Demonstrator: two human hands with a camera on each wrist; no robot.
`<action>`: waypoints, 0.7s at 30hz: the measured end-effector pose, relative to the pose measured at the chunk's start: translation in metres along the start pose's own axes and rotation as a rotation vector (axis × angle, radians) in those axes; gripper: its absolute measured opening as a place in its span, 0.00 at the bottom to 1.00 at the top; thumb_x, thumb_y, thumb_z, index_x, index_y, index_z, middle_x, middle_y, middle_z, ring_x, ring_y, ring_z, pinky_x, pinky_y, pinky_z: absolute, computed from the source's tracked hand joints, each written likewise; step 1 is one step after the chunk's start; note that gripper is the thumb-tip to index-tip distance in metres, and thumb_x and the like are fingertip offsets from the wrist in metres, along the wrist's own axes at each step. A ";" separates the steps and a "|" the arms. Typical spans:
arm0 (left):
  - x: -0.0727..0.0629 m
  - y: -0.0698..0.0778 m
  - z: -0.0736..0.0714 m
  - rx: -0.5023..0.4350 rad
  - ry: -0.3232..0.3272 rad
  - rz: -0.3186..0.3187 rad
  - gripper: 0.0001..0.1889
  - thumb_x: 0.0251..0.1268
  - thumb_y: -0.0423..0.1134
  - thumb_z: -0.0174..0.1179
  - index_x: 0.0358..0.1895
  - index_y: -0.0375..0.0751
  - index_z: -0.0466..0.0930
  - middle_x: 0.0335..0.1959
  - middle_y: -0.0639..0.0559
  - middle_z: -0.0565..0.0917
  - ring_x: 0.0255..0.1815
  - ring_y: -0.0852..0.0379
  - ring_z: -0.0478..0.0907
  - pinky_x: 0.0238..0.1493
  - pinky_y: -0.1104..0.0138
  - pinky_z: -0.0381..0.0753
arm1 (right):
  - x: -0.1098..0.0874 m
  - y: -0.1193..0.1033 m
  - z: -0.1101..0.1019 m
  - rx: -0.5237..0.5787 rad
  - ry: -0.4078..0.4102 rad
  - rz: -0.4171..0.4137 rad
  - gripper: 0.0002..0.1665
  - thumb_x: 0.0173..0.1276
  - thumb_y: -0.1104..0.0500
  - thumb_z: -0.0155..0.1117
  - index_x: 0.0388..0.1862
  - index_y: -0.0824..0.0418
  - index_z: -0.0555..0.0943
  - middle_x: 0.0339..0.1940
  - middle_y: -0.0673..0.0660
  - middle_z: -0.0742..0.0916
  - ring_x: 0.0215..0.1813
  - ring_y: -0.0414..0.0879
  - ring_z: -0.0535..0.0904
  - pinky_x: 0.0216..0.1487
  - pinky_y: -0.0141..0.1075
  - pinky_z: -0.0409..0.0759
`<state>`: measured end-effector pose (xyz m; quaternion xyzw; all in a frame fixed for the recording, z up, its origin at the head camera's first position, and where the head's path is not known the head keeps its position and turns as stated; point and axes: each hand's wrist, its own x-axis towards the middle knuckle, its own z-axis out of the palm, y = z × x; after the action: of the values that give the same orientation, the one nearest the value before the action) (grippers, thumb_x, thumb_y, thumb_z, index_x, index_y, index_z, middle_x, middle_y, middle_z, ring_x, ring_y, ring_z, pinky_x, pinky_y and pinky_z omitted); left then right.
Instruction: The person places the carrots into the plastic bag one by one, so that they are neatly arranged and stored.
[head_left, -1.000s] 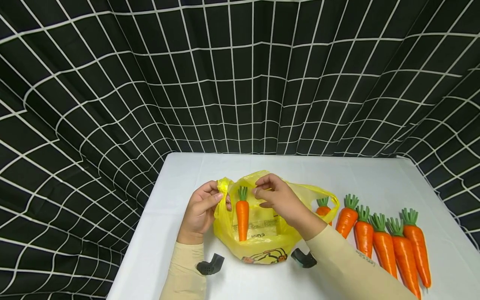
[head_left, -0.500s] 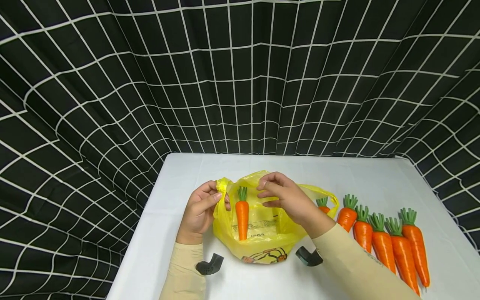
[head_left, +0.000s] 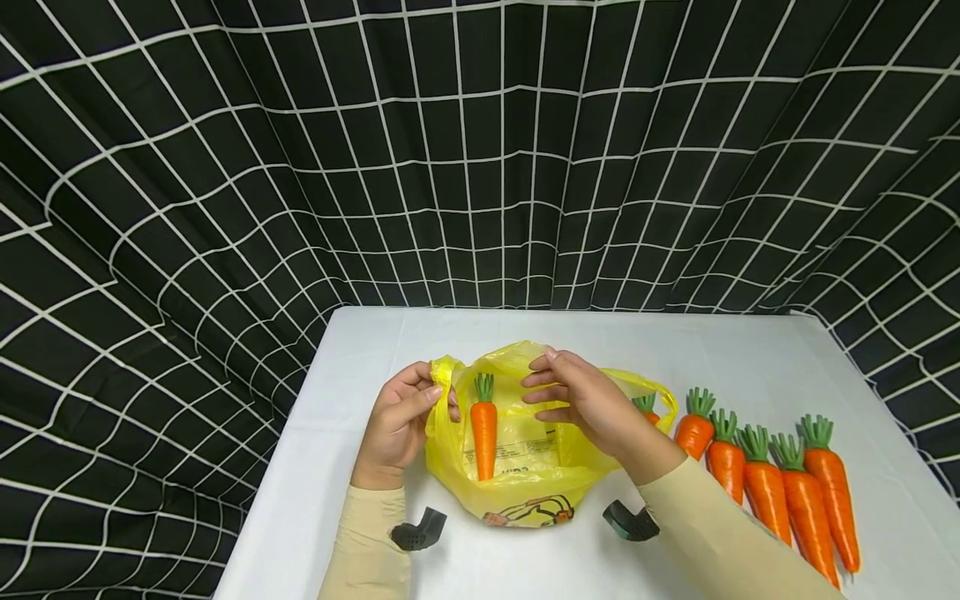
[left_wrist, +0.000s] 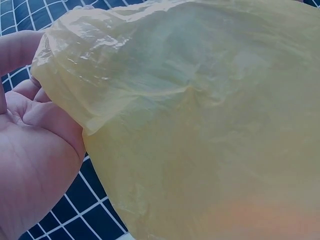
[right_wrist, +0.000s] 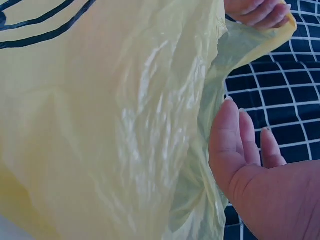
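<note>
A yellow plastic bag [head_left: 517, 500] lies with its mouth spread wide in the middle of the table. My left hand [head_left: 401, 421] pinches the bag's left handle between thumb and fingers; the left wrist view shows the gathered film [left_wrist: 75, 65] at those fingers. Inside the bag lies one carrot [head_left: 484, 437] with its green top pointing away from me. Over the right side of the bag's mouth, my right hand [head_left: 588, 404] has its fingers loosely spread and holds nothing. In the right wrist view that hand [right_wrist: 255, 170] is beside the bag's edge.
Several carrots [head_left: 765, 492] lie in a row on the right of the white table [head_left: 375, 342]. Another carrot [head_left: 645, 406] shows behind the bag's right handle [head_left: 667, 400]. A black curtain with white grid lines [head_left: 480, 167] surrounds the table.
My right hand has drawn back to the right, away from the carrot in the bag, and its fingers have spread. My left hand keeps its pinch on the bag handle.
</note>
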<state>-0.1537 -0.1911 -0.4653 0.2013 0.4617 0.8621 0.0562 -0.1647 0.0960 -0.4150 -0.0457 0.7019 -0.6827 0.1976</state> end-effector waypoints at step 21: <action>0.000 0.000 0.002 -0.007 -0.002 0.001 0.14 0.78 0.21 0.46 0.52 0.36 0.80 0.39 0.44 0.84 0.36 0.53 0.85 0.44 0.64 0.91 | -0.024 -0.014 -0.038 0.012 0.048 -0.053 0.48 0.86 0.29 0.47 0.74 0.72 0.67 0.67 0.75 0.79 0.63 0.61 0.83 0.58 0.46 0.89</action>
<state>-0.1534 -0.1896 -0.4648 0.2021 0.4586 0.8635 0.0572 -0.1585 0.1390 -0.3964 -0.0466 0.7009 -0.6929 0.1630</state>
